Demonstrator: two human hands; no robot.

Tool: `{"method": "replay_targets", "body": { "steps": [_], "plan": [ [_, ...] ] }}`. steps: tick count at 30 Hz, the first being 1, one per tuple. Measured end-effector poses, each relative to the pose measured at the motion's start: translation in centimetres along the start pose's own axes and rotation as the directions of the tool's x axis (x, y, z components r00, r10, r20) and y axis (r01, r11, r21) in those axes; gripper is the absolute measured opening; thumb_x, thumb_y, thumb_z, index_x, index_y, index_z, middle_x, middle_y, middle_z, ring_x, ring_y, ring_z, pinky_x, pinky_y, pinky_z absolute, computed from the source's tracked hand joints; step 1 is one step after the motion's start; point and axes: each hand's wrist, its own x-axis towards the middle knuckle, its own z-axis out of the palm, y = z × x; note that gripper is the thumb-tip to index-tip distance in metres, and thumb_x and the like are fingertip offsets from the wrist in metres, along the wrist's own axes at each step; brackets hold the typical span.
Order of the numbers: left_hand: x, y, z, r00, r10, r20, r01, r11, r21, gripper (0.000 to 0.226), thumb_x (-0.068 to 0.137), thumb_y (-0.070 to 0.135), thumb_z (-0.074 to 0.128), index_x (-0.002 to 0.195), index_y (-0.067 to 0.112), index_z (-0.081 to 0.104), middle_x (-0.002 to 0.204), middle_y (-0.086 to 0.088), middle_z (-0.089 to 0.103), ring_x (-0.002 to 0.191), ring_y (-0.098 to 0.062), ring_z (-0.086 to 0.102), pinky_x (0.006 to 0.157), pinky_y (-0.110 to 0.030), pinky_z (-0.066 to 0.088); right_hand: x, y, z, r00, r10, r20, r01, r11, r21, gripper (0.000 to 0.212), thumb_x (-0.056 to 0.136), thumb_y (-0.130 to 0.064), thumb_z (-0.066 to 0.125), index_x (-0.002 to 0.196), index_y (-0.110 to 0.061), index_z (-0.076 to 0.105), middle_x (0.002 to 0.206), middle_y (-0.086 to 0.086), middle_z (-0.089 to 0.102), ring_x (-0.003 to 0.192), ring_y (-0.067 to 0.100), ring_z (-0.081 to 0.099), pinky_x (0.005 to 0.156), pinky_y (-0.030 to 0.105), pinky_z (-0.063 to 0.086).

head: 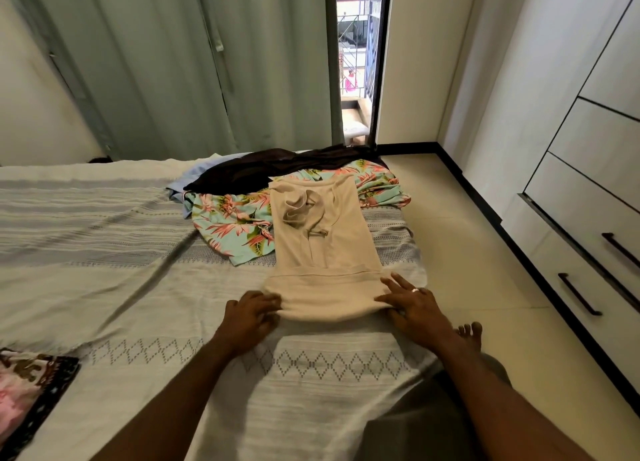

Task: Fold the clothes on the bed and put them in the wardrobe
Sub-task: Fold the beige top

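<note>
Clearly soft and light, the beige top [323,239] at frame centre suits its near corners, which left hand [250,314] and right hand [414,306] pinch.

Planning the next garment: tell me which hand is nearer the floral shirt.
Left. The left hand lies below the floral shirt; the right hand is across the beige top.
</note>
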Motion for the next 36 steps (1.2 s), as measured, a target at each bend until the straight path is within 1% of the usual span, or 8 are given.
{"method": "replay_targets", "body": {
  "steps": [6, 10, 14, 17, 20, 24, 28, 36],
  "plan": [
    [1.8, 1.5, -3.6, 0.995, -0.089, 0.043, 0.099, 0.93, -0.353, 0.025, 0.093, 0.011, 0.069, 0.111, 0.027, 0.077, 0.118, 0.005, 0.068, 0.103, 0.0, 0.059, 0.093, -0.031, 0.049, 2.0, -1.2, -1.7, 0.985, 0.11, -0.131, -0.059, 0.939, 0.338, 0.033, 0.087, -0.003, 0.07, 0.117, -0.017, 0.076, 0.134, -0.008, 0.059, 0.135, 0.005, 0.047, 0.113, 0.028, 0.039],
    [1.9, 2.2, -5.7, 0.944, -0.107, 0.311, 0.215, 0.916, -0.339, 0.019, 0.094, 0.01, 0.065, 0.087, 0.025, 0.075, 0.081, 0.003, 0.07, 0.076, -0.006, 0.061, 0.074, -0.028, 0.048, 2.3, -2.4, -4.1, 0.995, 0.097, 0.022, -0.098, 0.936, 0.338, 0.019, 0.082, -0.014, 0.074, 0.075, -0.031, 0.08, 0.081, -0.011, 0.077, 0.074, -0.001, 0.066, 0.072, 0.027, 0.051],
    [2.2, 3.0, -7.9, 0.756, -0.208, 0.62, 0.454, 0.85, -0.268, 0.016, 0.098, 0.015, 0.059, 0.102, 0.018, 0.075, 0.097, 0.0, 0.07, 0.09, -0.011, 0.06, 0.076, -0.03, 0.048, 2.5, -3.5, -6.1, 0.938, 0.163, 0.307, -0.292, 0.85, 0.438, 0.035, 0.078, -0.009, 0.069, 0.051, -0.03, 0.071, 0.05, -0.012, 0.06, 0.053, 0.002, 0.05, 0.055, 0.022, 0.036],
    [2.5, 2.8, -9.5, 0.563, -0.138, 0.815, 0.584, 0.764, -0.274, 0.021, 0.099, 0.015, 0.057, 0.113, 0.009, 0.072, 0.106, -0.012, 0.071, 0.095, -0.021, 0.066, 0.087, -0.04, 0.053, 2.2, -4.0, -7.4, 0.862, 0.252, 0.439, -0.484, 0.667, 0.566, 0.007, 0.069, -0.01, 0.068, 0.063, -0.009, 0.065, 0.062, 0.001, 0.058, 0.06, 0.017, 0.049, 0.054, 0.028, 0.038],
    [2.9, 2.4, -10.7, 0.447, 0.021, 0.894, 0.656, 0.672, -0.343, 0.034, 0.092, 0.016, 0.064, 0.121, -0.002, 0.067, 0.113, -0.022, 0.067, 0.099, -0.031, 0.067, 0.089, -0.041, 0.058, 1.8, -4.2, -8.3, 0.742, 0.322, 0.588, -0.659, 0.513, 0.55, 0.042, 0.053, -0.019, 0.072, 0.088, -0.003, 0.055, 0.087, 0.012, 0.053, 0.072, 0.026, 0.05, 0.059, 0.032, 0.04],
    [3.5, 2.6, -11.1, 0.552, 0.007, 0.834, 0.638, 0.64, -0.428, 0.057, 0.083, 0.028, 0.073, 0.127, -0.006, 0.061, 0.113, -0.021, 0.067, 0.097, -0.03, 0.066, 0.089, -0.043, 0.056, 2.4, -4.6, -8.5, 0.76, 0.309, 0.571, -0.643, 0.48, 0.597, 0.062, 0.04, -0.023, 0.073, 0.096, -0.003, 0.056, 0.096, 0.015, 0.055, 0.086, 0.031, 0.051, 0.073, 0.038, 0.042],
    [4.2, 2.4, -10.3, 0.722, -0.103, 0.685, 0.569, 0.651, -0.502, 0.064, 0.078, 0.054, 0.078, 0.121, 0.007, 0.067, 0.108, -0.011, 0.072, 0.093, -0.023, 0.067, 0.084, -0.043, 0.053, 3.5, -4.6, -8.2, 0.846, 0.298, 0.441, -0.528, 0.575, 0.625, 0.003, 0.086, -0.007, 0.064, 0.088, -0.007, 0.064, 0.09, 0.013, 0.061, 0.084, 0.025, 0.057, 0.067, 0.032, 0.048],
    [6.4, 0.9, -9.6, 0.699, -0.047, 0.713, 0.512, 0.729, -0.454, 0.046, 0.061, 0.032, 0.091, 0.097, 0.014, 0.069, 0.101, -0.006, 0.067, 0.09, -0.017, 0.063, 0.072, -0.032, 0.055, 5.8, -3.2, -6.5, 0.924, 0.277, 0.262, -0.381, 0.665, 0.642, 0.014, 0.08, -0.014, 0.071, 0.067, -0.012, 0.067, 0.061, -0.002, 0.054, 0.061, 0.01, 0.047, 0.053, 0.023, 0.035]
  ]
}}
